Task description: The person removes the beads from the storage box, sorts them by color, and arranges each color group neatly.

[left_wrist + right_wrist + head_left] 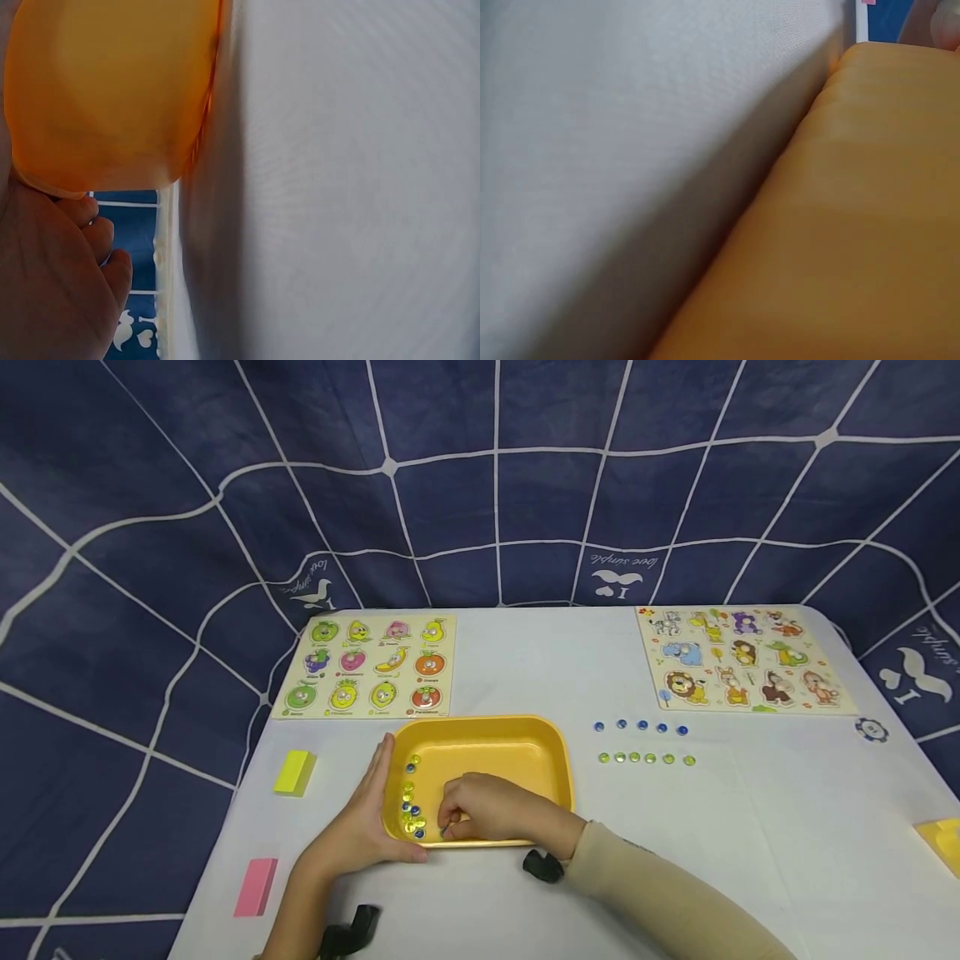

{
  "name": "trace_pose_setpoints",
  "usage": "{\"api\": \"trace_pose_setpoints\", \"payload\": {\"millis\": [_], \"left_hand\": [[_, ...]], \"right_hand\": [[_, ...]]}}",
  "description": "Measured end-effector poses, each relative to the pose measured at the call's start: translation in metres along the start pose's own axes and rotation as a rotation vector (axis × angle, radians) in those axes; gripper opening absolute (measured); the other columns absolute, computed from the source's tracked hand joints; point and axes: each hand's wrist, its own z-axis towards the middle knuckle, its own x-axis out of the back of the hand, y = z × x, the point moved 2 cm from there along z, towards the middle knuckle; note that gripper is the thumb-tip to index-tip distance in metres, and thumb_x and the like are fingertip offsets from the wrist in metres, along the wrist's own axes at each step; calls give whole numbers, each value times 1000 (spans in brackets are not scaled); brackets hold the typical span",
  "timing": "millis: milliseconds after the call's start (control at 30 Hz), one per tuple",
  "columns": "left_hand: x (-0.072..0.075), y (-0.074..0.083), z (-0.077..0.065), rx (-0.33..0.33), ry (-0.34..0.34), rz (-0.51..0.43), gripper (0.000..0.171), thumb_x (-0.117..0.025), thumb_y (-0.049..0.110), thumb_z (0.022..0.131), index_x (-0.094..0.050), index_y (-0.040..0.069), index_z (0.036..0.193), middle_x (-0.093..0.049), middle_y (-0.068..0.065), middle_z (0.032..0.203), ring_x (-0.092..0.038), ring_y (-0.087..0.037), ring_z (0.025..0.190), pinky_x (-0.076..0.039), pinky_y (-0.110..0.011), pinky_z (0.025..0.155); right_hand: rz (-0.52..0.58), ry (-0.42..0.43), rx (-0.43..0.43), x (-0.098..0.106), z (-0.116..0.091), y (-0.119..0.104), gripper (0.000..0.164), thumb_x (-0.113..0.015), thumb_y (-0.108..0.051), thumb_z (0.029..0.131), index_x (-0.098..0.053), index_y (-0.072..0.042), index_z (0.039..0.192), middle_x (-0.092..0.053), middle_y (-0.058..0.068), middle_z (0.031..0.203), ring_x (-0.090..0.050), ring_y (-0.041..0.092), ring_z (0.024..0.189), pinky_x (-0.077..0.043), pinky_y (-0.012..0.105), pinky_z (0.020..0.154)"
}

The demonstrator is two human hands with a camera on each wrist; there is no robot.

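Yellow tray [480, 757], one, on the white-covered counter [780, 810]; landmark for all entries below.

Left hand [365, 824]: at the tray's left end, fingers extended along the outer wall, thumb spread apart from them along the near edge.

Right hand [483, 807]: inside the tray by its near wall, fingers curled, their tips together on one small bluish bead [446, 832].

Loose beads [408, 787], glossy, yellow-green and blue mixed: in the tray, grouped along its left end.

Blue bead row [642, 725], five: right of the tray.

Yellow-green bead row [651, 758], six: right of the tray, nearer the person than the blue.

Fruit puzzle board [367, 683]: beyond the tray, to its left.

Animal puzzle board [720, 672]: beyond the tray, well to its right.

Yellow block [295, 773]: left of the tray.

Pink block [256, 887]: left of the tray, nearer the person.

Round chip [872, 730]: far right of the tray.
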Motion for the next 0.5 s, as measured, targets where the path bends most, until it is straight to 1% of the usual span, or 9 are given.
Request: {"api": "trace_pose_setpoints", "payload": {"millis": [167,267,400,500], "left_hand": [[-1,0,1,-3,3,-3,146,-90,49,48,16,37,148,10,-2,161,6,-25,148,-12,-60,114],[-1,0,1,3,-1,4,146,-90,51,48,16,37,148,10,-1,160,6,-25,148,-13,-60,114],[-1,0,1,16,-6,17,146,-89,52,48,17,38,147,11,0,160,5,-25,148,-13,-60,114],[0,1,1,20,-6,25,146,-89,53,48,17,38,147,11,0,160,5,-25,148,-13,-60,114]], "right_hand": [[-33,93,8,4,-8,0,10,-67,-32,87,-72,-24,91,-55,-17,81,-49,-1,73,-42,11,68],[-47,161,26,10,-17,-3,12,-64,-35,89,-70,-26,92,-55,-16,84,-50,0,75,-42,11,69],[20,226,47,22,-36,-8,12,-63,-36,90,-69,-26,95,-58,-13,89,-56,2,80,-46,11,73],[85,269,74,32,-51,-10,11,-64,-32,90,-68,-25,96,-60,-10,93,-59,4,85,-49,14,79]]}}
